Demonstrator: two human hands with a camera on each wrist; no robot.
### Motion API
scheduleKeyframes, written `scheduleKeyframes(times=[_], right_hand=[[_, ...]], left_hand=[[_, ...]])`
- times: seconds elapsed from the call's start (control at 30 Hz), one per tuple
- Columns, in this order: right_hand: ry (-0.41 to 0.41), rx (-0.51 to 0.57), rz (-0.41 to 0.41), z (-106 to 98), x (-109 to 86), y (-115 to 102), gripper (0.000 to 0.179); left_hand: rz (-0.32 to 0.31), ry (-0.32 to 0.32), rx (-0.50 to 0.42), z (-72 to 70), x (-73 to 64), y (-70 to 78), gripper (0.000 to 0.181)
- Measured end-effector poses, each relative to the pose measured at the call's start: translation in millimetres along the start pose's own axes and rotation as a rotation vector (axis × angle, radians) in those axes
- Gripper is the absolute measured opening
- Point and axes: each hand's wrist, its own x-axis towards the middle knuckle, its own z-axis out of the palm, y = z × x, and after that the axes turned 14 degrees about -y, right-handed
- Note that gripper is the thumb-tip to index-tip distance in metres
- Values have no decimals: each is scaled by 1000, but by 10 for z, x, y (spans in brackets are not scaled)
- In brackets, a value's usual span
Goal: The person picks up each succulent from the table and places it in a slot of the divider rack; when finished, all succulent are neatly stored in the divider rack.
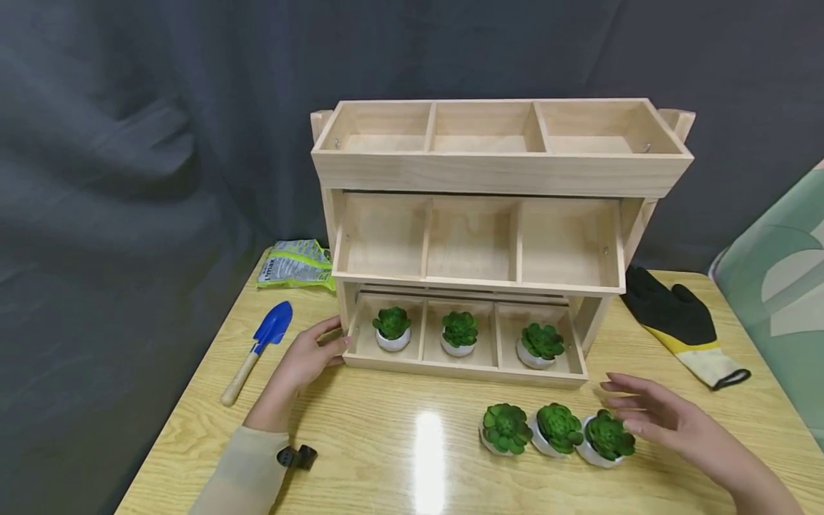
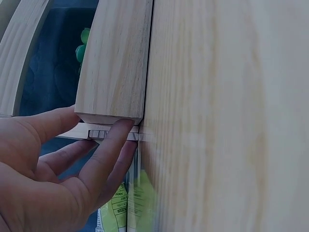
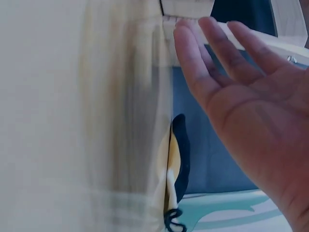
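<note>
A three-tier wooden planter shelf [image 1: 502, 176] stands at the middle of the table. My left hand [image 1: 312, 357] touches the left front corner of its bottom tier [image 1: 466, 374], its fingers lightly bent along the end in the left wrist view. Three potted succulents, a left one [image 1: 392, 329], a middle one [image 1: 459, 333] and a right one [image 1: 539, 345], sit one per compartment there. In front of the shelf stand three more succulents: left [image 1: 505, 429], middle [image 1: 557, 429] and right [image 1: 606, 438]. Beside the right one hovers my right hand [image 1: 663, 420], fingers extended, holding nothing.
To the left of the shelf lie a blue trowel [image 1: 262, 343] with a wooden handle and a green-grey bag [image 1: 297, 265]. A black, yellow and white glove [image 1: 685, 325] lies to the right. Dark cloth [image 1: 161, 179] hangs behind the table [image 1: 360, 443].
</note>
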Motion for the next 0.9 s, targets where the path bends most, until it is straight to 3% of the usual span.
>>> scheduleKeyframes(times=[0.07,0.2,0.53,0.77,0.9], right_hand=[[-38,36,-45,5,-32,47,66],[-74,6,-96,22,-74,130,77],[-140,-2,-38,45,-96,187,82],[-106,-150,-72,111,-40,168,79],[-109,-220,-29,127,6,151,73]], left_hand=[[3,-2,-5,-1,5,-1,61],[6,-3,-8,-5,11,-7,61],[8,-5,8,-7,-3,-4,61],[15,4,2,2,-17,10,61],[13,10,-2,10,-22,14,61]])
